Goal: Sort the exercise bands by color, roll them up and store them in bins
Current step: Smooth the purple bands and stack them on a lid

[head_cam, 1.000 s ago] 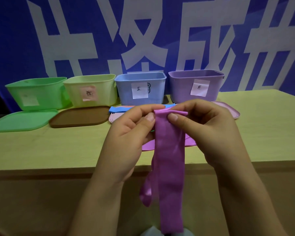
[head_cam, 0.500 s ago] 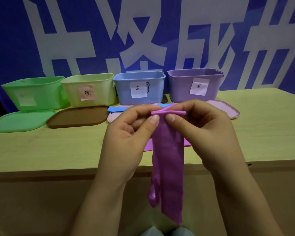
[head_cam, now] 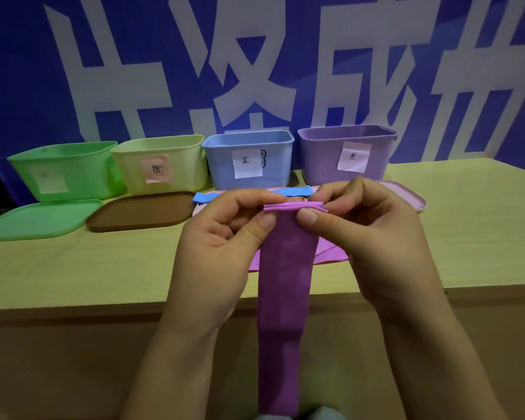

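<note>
A purple exercise band hangs straight down in front of the table edge. Its top end is rolled into a thin tube pinched between the thumbs and fingers of my left hand and my right hand. Behind my hands a pink band lies flat on the table, and a blue band lies beyond it. Four open bins stand along the wall: green, yellow-green, blue and purple, each with a paper label.
A green lid and a brown lid lie in front of the left bins. A pink lid lies right of my hands. The wooden table ends at a front edge below my wrists.
The rolled top of the purple band has grown slightly and the hanging part now falls flat and straight, with the loose side loop gone. Both hands stay pinched on the roll.
</note>
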The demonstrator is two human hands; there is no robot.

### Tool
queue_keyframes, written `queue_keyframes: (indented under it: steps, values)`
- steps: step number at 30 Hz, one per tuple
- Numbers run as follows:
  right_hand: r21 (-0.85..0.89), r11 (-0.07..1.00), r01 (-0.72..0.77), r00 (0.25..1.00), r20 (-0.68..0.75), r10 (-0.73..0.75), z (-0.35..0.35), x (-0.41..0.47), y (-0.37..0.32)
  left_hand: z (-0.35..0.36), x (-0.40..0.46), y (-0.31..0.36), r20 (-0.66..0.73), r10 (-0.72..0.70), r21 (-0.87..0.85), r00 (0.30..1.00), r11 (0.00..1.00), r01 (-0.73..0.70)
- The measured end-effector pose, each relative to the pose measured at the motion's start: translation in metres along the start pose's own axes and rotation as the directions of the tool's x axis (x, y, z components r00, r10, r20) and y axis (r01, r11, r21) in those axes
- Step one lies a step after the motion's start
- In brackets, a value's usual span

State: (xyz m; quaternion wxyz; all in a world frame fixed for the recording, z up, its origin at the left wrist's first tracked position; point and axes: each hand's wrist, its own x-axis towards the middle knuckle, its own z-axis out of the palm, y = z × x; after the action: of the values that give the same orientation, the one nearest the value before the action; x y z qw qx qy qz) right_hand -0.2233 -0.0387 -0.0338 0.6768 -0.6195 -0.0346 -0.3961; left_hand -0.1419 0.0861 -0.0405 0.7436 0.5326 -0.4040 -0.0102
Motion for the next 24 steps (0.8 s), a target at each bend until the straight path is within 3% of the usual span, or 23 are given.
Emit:
queue_keyframes:
  steps: [7, 11, 13, 21, 24]
  values:
    - [0.173, 0.983, -0.069, 0.997, 0.043, 0.062, -0.001, 0.002, 0.002, -0.004, 0.000, 0.005, 0.050, 0.034, 0.059, 0.998, 0.998, -0.037]
    - [0.190, 0.979, -0.077, 0.996, 0.052, 0.068, 0.001, 0.001, 0.005, -0.007, 0.001, 0.008, 0.126, -0.013, 0.062, 0.992, 0.998, 0.005]
    - [0.183, 0.980, -0.073, 0.997, 0.052, 0.064, 0.003, 0.002, 0.008, -0.006, 0.001, 0.009, 0.095, -0.008, 0.098, 0.995, 0.995, -0.002]
    - [-0.151, 0.988, 0.016, 0.991, 0.132, 0.004, -0.002, -0.004, 0.006, -0.002, 0.001, 0.005, -0.026, 0.048, 0.110, 0.998, 0.993, -0.045]
    - [-0.257, 0.963, 0.080, 0.995, 0.071, -0.064, -0.004, -0.004, 0.005, 0.001, 0.001, 0.005, -0.012, 0.050, 0.114, 0.999, 0.992, -0.049]
